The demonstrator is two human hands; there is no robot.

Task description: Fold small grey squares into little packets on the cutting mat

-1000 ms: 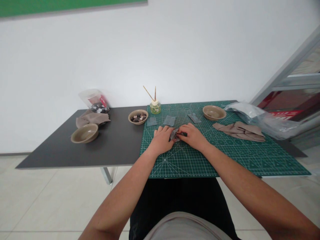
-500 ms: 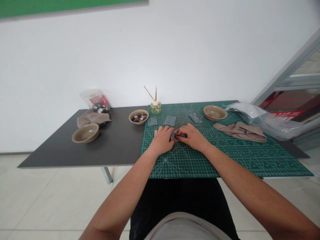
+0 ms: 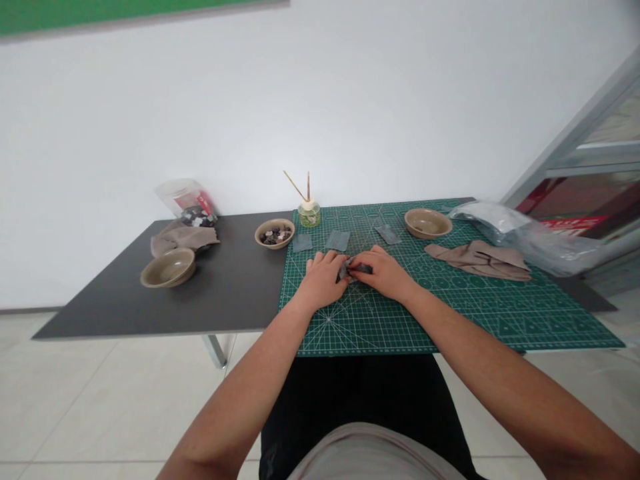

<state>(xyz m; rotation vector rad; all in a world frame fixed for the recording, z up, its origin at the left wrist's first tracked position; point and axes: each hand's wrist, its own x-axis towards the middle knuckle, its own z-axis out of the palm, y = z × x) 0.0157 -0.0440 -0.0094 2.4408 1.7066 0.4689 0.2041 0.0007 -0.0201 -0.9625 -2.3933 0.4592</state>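
As right hand (image 3: 385, 275) pinches it, grey scrap (image 3: 345, 269) barely shows.

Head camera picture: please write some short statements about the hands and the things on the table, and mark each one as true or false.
1. The left hand and the right hand both lie on the green cutting mat and touch a small grey piece between them. True.
2. The bowl with dark bits stands on the mat. False: it stands on the dark table, just off the mat's left edge.
3. The small bottle has thin sticks in it. True.
4. The beige cloth on the mat lies to the left of both hands. False: it lies to the right of the right hand.
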